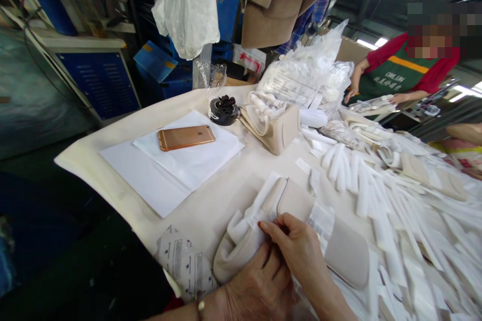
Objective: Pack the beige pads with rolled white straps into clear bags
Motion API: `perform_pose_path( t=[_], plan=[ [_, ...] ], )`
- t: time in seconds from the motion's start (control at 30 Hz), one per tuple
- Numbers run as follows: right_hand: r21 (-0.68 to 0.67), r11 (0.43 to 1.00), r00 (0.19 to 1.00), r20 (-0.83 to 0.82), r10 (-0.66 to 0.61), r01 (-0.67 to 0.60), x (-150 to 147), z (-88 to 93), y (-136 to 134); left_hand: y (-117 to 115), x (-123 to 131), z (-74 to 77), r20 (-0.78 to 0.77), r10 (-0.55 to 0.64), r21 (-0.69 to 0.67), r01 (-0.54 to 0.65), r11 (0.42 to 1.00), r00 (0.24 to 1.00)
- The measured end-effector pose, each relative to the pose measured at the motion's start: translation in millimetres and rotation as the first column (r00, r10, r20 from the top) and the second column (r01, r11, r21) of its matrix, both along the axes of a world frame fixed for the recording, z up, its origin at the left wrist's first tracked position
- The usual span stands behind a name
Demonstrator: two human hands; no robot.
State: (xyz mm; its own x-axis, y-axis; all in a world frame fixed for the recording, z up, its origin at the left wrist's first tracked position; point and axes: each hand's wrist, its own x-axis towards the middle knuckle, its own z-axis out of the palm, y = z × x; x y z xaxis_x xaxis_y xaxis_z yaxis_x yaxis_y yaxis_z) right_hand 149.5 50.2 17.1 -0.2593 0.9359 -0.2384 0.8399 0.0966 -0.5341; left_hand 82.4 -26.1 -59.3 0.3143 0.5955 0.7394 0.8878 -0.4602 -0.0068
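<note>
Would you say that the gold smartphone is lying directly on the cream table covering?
No, the gold smartphone lies on a white sheet.

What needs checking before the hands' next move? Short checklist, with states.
1. Both hands at the work: ok, left hand and right hand touch the beige bag.
2. Left hand's grip: cannot tell, fingers partly hidden.
3. White wrap secured: cannot tell, right hand covers part.
4. Phone away from the bag: ok, lies apart on white paper.
5. Free space right of the bag: not ok, white strips crowd it.
6. Co-worker out of the way: ok, across the table.
</note>
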Motion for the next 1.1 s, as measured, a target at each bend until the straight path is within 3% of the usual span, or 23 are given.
perform_pose_path(
  t=[0.23,0.33,0.57,0.9,1.1],
  plan=[
    [0.106,0.991,0.921,0.389,0.033,-0.08,-22,10.5,-3,-7,-12,7.6,-0.052,-0.093,-0.115,0.087,0.99,0.994],
    [0.13,0.985,0.885,0.464,0.044,-0.117,-27,14.5,-5,-8,-15,11.8,-0.097,-0.127,-0.172,0.109,0.979,0.987],
    [-0.019,0.964,0.93,0.259,0.26,-0.264,-7,22.2,6,-8,-10,13.5,-0.125,-0.055,-0.146,0.036,0.989,0.991],
    [0.09,0.979,0.948,0.279,0.154,-0.185,-6,24.4,-1,-10,-14,17.0,-0.186,-0.097,-0.182,0.063,0.981,0.978],
    [0.145,0.974,0.928,0.356,0.113,-0.174,0,28.7,-4,-8,-10,8.6,-0.075,-0.087,-0.137,0.076,0.988,0.993]
  ],
)
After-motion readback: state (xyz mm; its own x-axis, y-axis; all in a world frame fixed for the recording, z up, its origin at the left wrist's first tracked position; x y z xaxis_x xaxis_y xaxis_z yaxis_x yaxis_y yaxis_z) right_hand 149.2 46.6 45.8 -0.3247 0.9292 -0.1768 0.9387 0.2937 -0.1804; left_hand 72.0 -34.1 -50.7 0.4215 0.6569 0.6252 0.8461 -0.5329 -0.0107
